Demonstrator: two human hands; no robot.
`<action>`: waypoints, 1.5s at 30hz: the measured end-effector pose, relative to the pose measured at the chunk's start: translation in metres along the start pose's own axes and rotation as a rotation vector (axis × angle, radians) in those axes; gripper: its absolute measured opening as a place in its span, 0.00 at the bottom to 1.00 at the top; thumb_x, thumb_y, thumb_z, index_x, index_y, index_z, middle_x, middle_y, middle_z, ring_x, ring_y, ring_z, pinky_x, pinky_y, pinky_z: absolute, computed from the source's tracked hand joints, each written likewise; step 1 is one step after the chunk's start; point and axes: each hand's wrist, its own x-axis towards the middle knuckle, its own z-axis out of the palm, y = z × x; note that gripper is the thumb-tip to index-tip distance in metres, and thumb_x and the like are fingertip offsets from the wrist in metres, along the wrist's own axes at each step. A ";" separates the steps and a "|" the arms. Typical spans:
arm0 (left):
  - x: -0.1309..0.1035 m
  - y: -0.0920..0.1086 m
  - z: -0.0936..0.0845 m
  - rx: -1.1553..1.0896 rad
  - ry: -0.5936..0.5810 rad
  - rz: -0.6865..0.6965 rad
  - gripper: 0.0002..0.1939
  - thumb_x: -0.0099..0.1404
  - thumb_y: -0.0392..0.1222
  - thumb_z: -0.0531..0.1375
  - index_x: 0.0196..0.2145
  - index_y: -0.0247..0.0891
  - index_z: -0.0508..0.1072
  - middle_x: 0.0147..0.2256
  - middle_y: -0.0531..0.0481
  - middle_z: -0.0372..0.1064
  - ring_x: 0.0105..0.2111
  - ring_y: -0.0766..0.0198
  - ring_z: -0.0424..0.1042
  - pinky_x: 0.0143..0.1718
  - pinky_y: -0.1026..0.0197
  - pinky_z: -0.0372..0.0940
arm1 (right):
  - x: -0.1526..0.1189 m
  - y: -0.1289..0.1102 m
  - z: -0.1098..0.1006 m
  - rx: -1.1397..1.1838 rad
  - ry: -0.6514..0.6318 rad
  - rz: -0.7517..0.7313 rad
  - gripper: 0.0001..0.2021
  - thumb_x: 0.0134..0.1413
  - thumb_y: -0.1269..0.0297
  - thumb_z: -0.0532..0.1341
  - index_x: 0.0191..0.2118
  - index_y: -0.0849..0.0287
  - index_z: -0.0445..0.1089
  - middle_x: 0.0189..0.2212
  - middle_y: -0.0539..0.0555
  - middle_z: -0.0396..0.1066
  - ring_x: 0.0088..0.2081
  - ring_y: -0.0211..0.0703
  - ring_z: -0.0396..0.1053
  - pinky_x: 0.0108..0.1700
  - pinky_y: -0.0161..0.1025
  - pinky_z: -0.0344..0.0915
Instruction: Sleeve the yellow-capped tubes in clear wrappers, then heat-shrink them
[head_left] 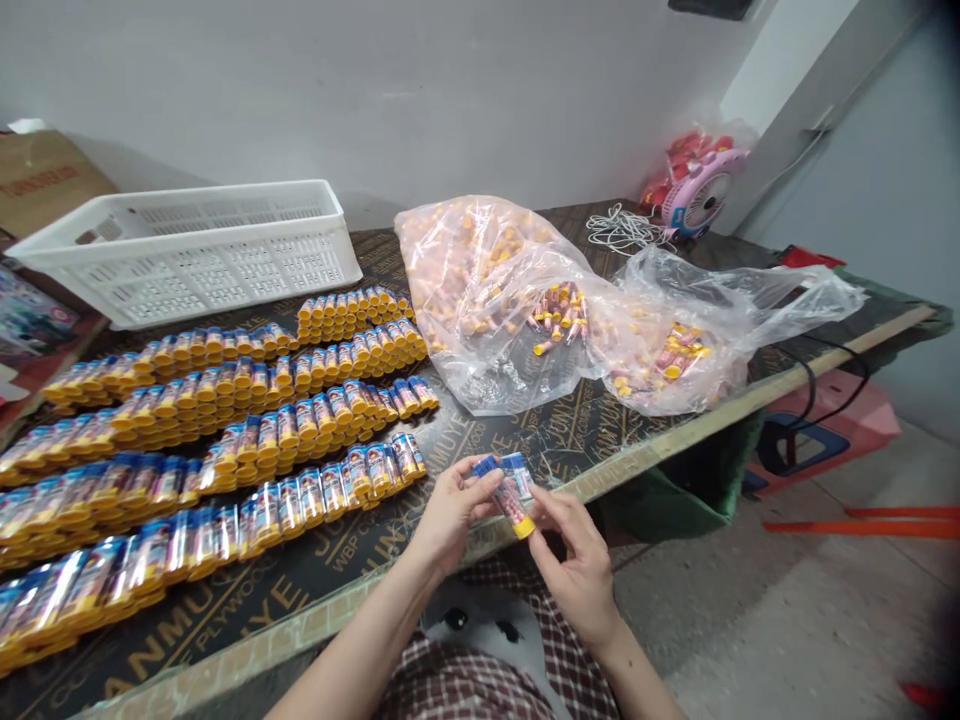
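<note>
While 2 hands [454, 506] pinch blue-and-yellow tubes [512, 500] | tabletop [352, 556] reads "WBP PLYWOOD" (gold lettering)

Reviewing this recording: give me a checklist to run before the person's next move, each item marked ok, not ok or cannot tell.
1. Left hand steadying the small pink-filled tube with blue top and yellow end: ok, pinched near the blue top.
2. Right hand placed on that tube: ok, fingers at the yellow end.
3. Clear, blue-topped piece behind it complete: cannot tell, its lower part is hidden.
4. Tube's printing readable: cannot tell, too small.
5. Rows of blue-and-yellow tubes apart from both hands: ok.
6. Clear plastic bag of yellow-and-pink pieces apart from both hands: ok, it lies beyond them.
</note>
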 end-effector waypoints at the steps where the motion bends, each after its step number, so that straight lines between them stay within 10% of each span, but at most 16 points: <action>1: -0.002 -0.001 0.000 0.019 -0.033 -0.025 0.24 0.46 0.47 0.69 0.39 0.30 0.73 0.32 0.43 0.73 0.29 0.65 0.71 0.35 0.63 0.66 | 0.001 0.000 -0.001 -0.040 -0.002 -0.024 0.26 0.52 0.75 0.56 0.57 0.48 0.60 0.44 0.55 0.65 0.44 0.45 0.67 0.45 0.45 0.69; 7: -0.012 -0.010 0.001 0.119 -0.182 -0.168 0.19 0.49 0.46 0.68 0.35 0.29 0.75 0.29 0.43 0.73 0.30 0.63 0.72 0.33 0.63 0.66 | 0.004 -0.002 -0.007 -0.022 -0.195 -0.094 0.42 0.40 0.76 0.55 0.64 0.52 0.43 0.63 0.57 0.47 0.61 0.55 0.51 0.60 0.57 0.53; 45: -0.021 -0.007 0.002 0.079 -0.112 -0.134 0.21 0.45 0.48 0.69 0.32 0.28 0.73 0.26 0.47 0.70 0.23 0.69 0.68 0.26 0.66 0.63 | 0.007 0.000 0.007 0.250 -0.235 -0.100 0.41 0.41 0.77 0.55 0.64 0.55 0.42 0.60 0.60 0.54 0.59 0.53 0.57 0.58 0.53 0.59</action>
